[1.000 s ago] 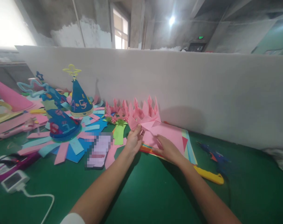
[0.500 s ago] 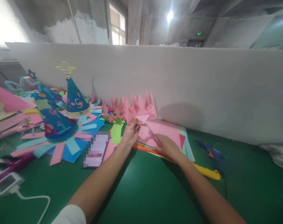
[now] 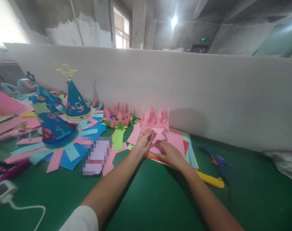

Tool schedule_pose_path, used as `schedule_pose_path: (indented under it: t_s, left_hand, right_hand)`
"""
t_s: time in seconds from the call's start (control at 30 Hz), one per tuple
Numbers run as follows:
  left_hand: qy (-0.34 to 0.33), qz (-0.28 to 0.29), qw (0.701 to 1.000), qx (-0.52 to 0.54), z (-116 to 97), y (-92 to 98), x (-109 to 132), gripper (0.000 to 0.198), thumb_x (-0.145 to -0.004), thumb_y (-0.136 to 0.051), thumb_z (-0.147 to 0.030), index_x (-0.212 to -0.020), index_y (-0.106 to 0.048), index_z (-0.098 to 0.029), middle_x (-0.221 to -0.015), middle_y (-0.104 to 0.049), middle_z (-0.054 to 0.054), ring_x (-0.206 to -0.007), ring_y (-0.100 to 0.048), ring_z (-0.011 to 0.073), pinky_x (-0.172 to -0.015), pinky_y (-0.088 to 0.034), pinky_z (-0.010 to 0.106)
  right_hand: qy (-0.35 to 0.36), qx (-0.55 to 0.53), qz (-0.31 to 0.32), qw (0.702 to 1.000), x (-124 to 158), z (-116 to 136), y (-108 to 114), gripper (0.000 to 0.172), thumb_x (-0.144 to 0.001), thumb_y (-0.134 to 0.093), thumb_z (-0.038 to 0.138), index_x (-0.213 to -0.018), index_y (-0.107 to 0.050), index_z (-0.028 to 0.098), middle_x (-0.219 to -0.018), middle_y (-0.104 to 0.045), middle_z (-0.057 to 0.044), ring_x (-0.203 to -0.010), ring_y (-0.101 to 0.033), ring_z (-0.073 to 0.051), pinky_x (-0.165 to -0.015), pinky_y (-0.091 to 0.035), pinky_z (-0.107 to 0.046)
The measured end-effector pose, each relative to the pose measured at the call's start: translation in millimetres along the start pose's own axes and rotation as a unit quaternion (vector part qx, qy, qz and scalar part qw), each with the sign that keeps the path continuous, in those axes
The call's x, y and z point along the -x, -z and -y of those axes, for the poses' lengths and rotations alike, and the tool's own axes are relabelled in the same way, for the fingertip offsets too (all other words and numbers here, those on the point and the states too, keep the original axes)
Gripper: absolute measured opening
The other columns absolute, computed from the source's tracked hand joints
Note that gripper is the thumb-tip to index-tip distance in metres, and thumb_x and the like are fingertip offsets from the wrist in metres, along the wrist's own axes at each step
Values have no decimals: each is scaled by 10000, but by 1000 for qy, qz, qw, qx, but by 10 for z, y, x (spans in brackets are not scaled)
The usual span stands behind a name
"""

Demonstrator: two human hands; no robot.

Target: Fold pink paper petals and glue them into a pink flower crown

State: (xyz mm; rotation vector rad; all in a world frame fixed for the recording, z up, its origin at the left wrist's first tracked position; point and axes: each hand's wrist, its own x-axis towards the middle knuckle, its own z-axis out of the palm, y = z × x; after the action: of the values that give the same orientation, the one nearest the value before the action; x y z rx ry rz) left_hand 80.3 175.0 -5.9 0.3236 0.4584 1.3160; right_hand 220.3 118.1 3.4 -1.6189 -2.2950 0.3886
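A pink folded paper crown with pointed tips stands over the paper stack, and my left hand pinches its lower edge. Just below and to the right, my right hand hovers by the crown with thumb and fingers apart, and nothing shows between them. Under both hands lies a stack of coloured paper, pink on top. A second pink paper crown with green leaf-like pieces stands to the left of the stack.
Decorated blue cone hats stand at the left among paper strips. A phone lies left of my left forearm. On the right are a yellow-handled cutter and a blue glue gun. A white partition rises behind the green table.
My left hand has carried the crown right and lower, over the paper stack, away from the second crown, which now shows more fully. My right hand has stayed close by.
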Motion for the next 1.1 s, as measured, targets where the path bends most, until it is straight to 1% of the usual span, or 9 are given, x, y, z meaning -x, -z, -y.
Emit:
schedule_pose_path:
  t_s: [0.13,0.27,0.37,0.47,0.63,0.77,0.87,0.93,1.1]
  left_hand:
    - [5,-28,1000,-3,68,93,-79,171,-650,-747,-136,-700,-585,-110,-651,-604,-34,-617,-577,41,-741,-508,200]
    - [29,-42,999,-11,63,114,-107,122,-691,-710,-117,-682,-590,-99,-610,-577,-29,-565,-549,35,-690,-512,183]
    - [48,-55,997,-14,54,95,-99,94,-713,-687,-103,-690,-596,-100,-615,-580,-19,-558,-553,40,-685,-518,189]
    - [57,-86,995,-9,58,70,-66,86,-756,-647,-103,-692,-589,-104,-630,-590,-4,-584,-581,54,-699,-530,197]
    - [39,-159,986,21,60,9,41,153,-830,-515,-27,-699,-561,-90,-678,-597,29,-646,-619,64,-693,-541,156]
    - [19,-193,980,43,18,-45,130,178,-840,-479,-6,-693,-538,-86,-706,-590,48,-677,-629,75,-692,-550,146]
    - [6,-207,977,52,-18,-79,178,208,-834,-461,24,-677,-518,-101,-699,-573,33,-688,-625,66,-736,-545,149]
    - [4,-213,976,52,-35,-102,204,221,-844,-452,10,-669,-510,-110,-686,-561,24,-678,-619,61,-750,-542,156]
    - [21,-210,977,40,-57,-153,279,184,-858,-461,-40,-707,-532,-118,-712,-581,29,-646,-604,55,-727,-539,158]
  right_hand:
    - [16,-12,-2,1000,-2,23,14,487,-731,-648,282,-1195,-534,191,-1198,-585,-106,-1091,-529,-258,-903,-399,-367]
    - [24,-5,0,1000,4,42,28,473,-731,-649,273,-1185,-538,195,-1203,-583,-98,-1076,-534,-254,-892,-402,-358]
    - [10,1,1,1000,7,32,19,462,-742,-641,295,-1180,-541,189,-1213,-574,-105,-1085,-531,-254,-897,-399,-360]
    - [0,4,2,1000,8,16,5,467,-742,-641,316,-1180,-544,187,-1219,-571,-112,-1093,-530,-257,-905,-395,-369]
    - [-3,3,-4,1000,5,20,1,452,-737,-645,315,-1160,-559,181,-1231,-566,-114,-1125,-512,-254,-921,-391,-367]
    - [2,7,-3,1000,-1,22,5,436,-734,-651,323,-1137,-568,179,-1186,-585,-107,-1069,-539,-245,-887,-406,-347]
    - [10,8,-1,1000,-3,24,14,434,-735,-654,320,-1134,-565,174,-1168,-589,-104,-1032,-552,-237,-855,-416,-332]
    - [8,8,3,1000,-3,28,20,437,-732,-658,318,-1130,-565,164,-1159,-593,-108,-1033,-552,-239,-857,-414,-334]
    - [7,-2,-4,1000,5,22,13,435,-732,-658,321,-1130,-567,169,-1197,-580,-108,-1081,-532,-242,-891,-399,-338]
